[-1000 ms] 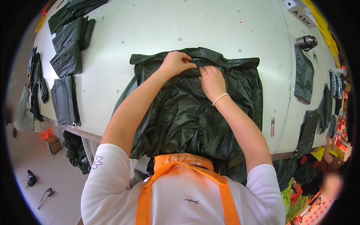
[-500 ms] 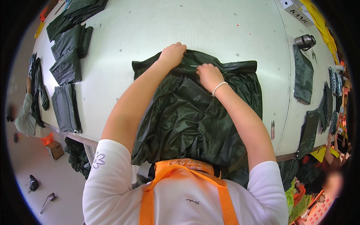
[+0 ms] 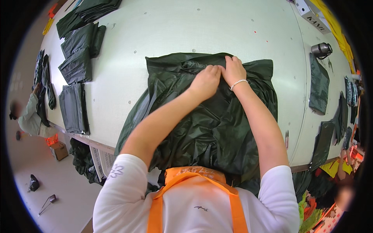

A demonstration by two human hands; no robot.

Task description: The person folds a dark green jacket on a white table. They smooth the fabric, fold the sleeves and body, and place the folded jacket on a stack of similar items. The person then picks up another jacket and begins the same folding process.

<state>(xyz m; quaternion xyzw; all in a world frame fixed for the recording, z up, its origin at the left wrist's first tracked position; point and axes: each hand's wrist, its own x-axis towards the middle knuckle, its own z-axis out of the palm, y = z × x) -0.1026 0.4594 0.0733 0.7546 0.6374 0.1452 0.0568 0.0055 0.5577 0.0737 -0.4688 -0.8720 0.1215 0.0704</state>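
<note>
A large, thin, shiny dark green garment (image 3: 186, 132) lies crumpled on the pale table in front of me, its lower part reaching the table's near edge. Its far edge forms a loose, wide band with a bunched fold left of centre. My left hand (image 3: 208, 80) is closed on the fabric just below that band, right of the middle. Close beside it, almost touching, my right hand (image 3: 234, 71) pinches the band near the far edge. The fingertips of both hands are partly hidden in the cloth.
Folded dark green garments (image 3: 74, 108) line the table's left side, and more (image 3: 319, 83) lie on the right. Thread snips (image 3: 287, 139) rest right of my arm. A metal flask (image 3: 321, 50) and white box (image 3: 311, 15) stand far right. Another person (image 3: 29, 114) works at the left.
My left hand has moved right along the garment's band, up beside my right hand, which has shifted slightly right and away from me. The band's left part now lies released and spread out.
</note>
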